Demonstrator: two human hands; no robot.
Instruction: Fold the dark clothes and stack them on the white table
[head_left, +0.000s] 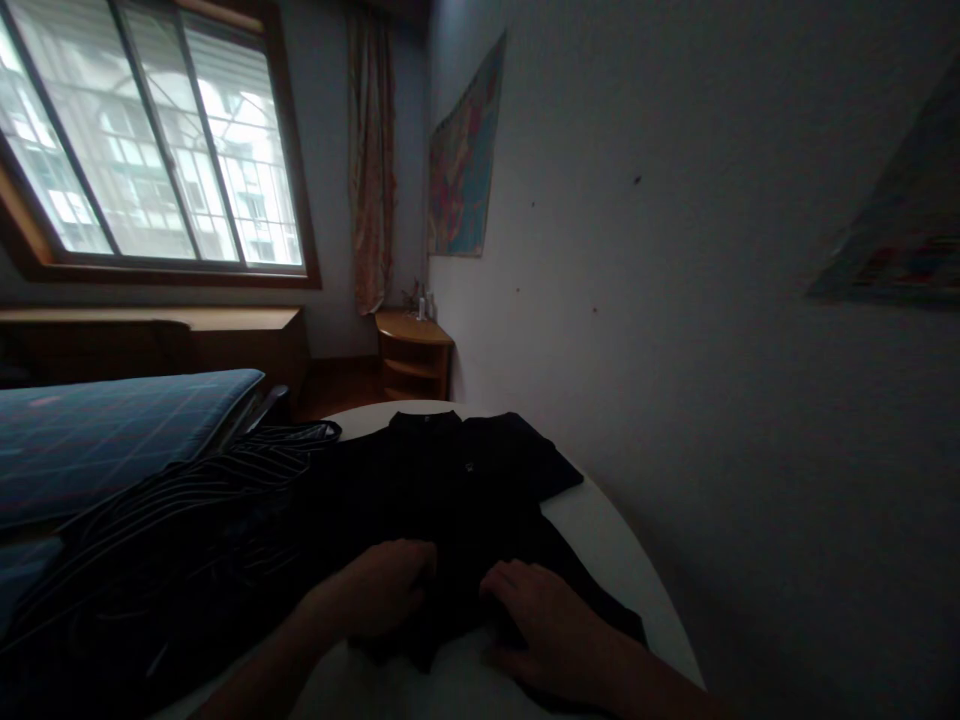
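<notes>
Black fabric fills the middle of my view: a shirt (465,480) lies spread on the round white worktop (637,560), its collar (425,420) at twelve o'clock and its length running down toward six. The relation I watch from my remote seat is that the shirt's body stretches away at twelve from each grip, while its near end lies beneath and between them. Neither side is clearly nearer: the left hand (401,585) is at the shirt's seven o'clock, the right hand (540,615) at its five. I read the left grip as curled, fingertips out of sight, so I cannot tell whether it pinches cloth; the right grip is loosely spread, thumb apart from fingers, with no pinched fold that I can make out. At nine, dark striped clothes (247,465) crowd the shirt, their border with it lost in the dim light; a blue checked pad (135,430) lies beyond at ten. The wall (675,400) rises close to the worktop at two, limiting room there. A wooden corner shelf (412,328) stands well apart at twelve.
</notes>
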